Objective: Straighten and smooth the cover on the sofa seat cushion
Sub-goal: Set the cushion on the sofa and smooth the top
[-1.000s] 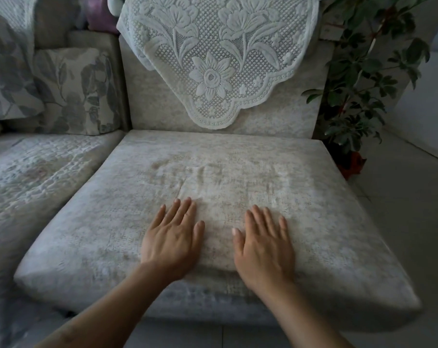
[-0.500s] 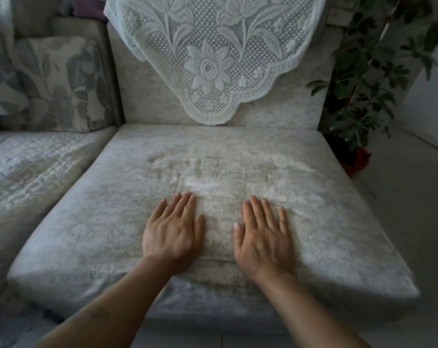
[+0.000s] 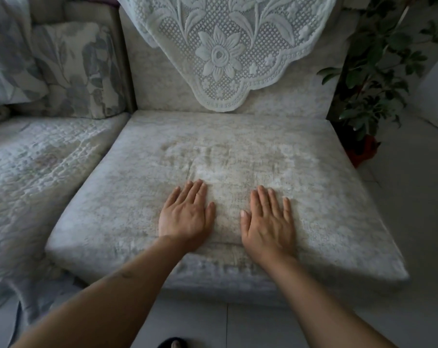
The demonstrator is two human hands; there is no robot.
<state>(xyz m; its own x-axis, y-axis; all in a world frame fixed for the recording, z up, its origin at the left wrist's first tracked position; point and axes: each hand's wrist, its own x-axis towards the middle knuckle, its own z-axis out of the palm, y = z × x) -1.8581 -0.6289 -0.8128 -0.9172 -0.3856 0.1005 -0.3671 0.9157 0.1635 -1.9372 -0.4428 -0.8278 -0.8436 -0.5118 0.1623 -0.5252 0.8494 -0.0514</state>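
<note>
Pale, mottled fabric is seen across the whole sofa, whose left seat [image 3: 37,172] is draped with a quilted, crackle-patterned throw. Two leaf-printed pillows are propped at the far left, one [image 3: 9,54] partly cut off by the frame edge and one [image 3: 79,69] leaning in the corner. The seat cushion [image 3: 142,202] fills the middle of the view, and its cover [image 3: 326,209] is lying mostly flat, with a faint crease running up from near the left fingertips. The left hand [image 3: 185,217] and the right hand [image 3: 269,222] are laid flat on the cover near the front edge, side by side but apart, fingers straight and nothing grasped. One white lace doily [image 3: 225,46] with a flower motif is hung over the backrest. One leafy potted plant [image 3: 378,71] is set on the pale tiled floor [image 3: 414,222] just beside the sofa at the right. No writing can be read.
</note>
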